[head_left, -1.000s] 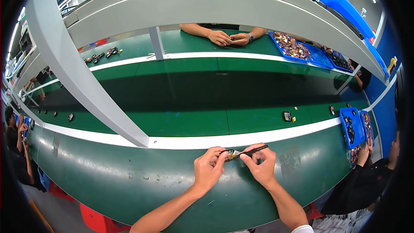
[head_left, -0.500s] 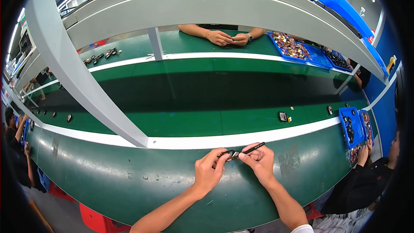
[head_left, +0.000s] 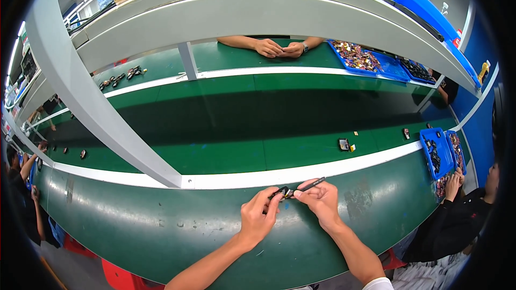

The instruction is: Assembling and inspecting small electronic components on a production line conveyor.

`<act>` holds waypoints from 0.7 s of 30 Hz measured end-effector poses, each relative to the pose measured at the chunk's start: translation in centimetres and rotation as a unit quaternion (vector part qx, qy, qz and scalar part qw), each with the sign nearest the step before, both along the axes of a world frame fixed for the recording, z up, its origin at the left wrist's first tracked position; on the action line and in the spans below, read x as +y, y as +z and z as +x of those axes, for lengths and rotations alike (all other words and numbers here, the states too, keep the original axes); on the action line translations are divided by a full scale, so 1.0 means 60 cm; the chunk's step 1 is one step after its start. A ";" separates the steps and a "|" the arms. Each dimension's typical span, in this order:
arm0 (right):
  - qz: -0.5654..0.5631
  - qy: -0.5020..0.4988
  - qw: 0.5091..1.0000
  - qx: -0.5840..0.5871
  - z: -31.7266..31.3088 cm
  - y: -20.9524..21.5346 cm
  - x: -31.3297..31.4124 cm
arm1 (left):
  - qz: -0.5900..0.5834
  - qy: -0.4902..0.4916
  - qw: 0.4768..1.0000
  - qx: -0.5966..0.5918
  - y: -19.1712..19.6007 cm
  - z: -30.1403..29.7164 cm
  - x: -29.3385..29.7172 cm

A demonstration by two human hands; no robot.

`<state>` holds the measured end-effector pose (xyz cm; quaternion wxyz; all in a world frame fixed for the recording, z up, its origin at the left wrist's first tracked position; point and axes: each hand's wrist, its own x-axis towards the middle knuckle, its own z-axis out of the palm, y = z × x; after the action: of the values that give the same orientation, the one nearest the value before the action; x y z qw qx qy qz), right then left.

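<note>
Over the near green bench (head_left: 204,247), both my hands meet around one small piece of work. My left hand (head_left: 258,219) is closed, pinching a small black part (head_left: 276,192) that looks curved, with a shiny metallic bit at its right side. My right hand (head_left: 321,205) is closed on a slim black pen-like tool (head_left: 313,184), slanting up to the right. The tool's lower end is at the metallic bit, between my fingertips. Fingers cover much of the part, so I cannot tell its exact kind.
A white rail (head_left: 258,178) separates my bench from a green belt (head_left: 215,156) with small devices (head_left: 344,144). A grey post (head_left: 107,113) rises at left. Blue trays (head_left: 436,156) of parts stand right, beside a co-worker (head_left: 457,220). Another person's hands (head_left: 279,48) work across the belt.
The whole view has shifted slightly. My hands keep the same grip, with the black part and the pen-like tool still together; the tool lies a little flatter.
</note>
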<state>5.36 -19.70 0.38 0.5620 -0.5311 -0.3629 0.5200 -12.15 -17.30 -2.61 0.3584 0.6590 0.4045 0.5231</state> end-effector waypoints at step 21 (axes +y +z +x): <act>0.015 0.009 1.000 0.023 0.000 -0.013 0.000 | -0.199 -0.095 0.963 -0.156 0.000 -0.012 0.012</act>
<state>5.36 -19.70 -0.38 0.5735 -0.5072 -0.3620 0.5317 -12.90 -16.57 -2.59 0.5894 0.5200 0.3750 0.4915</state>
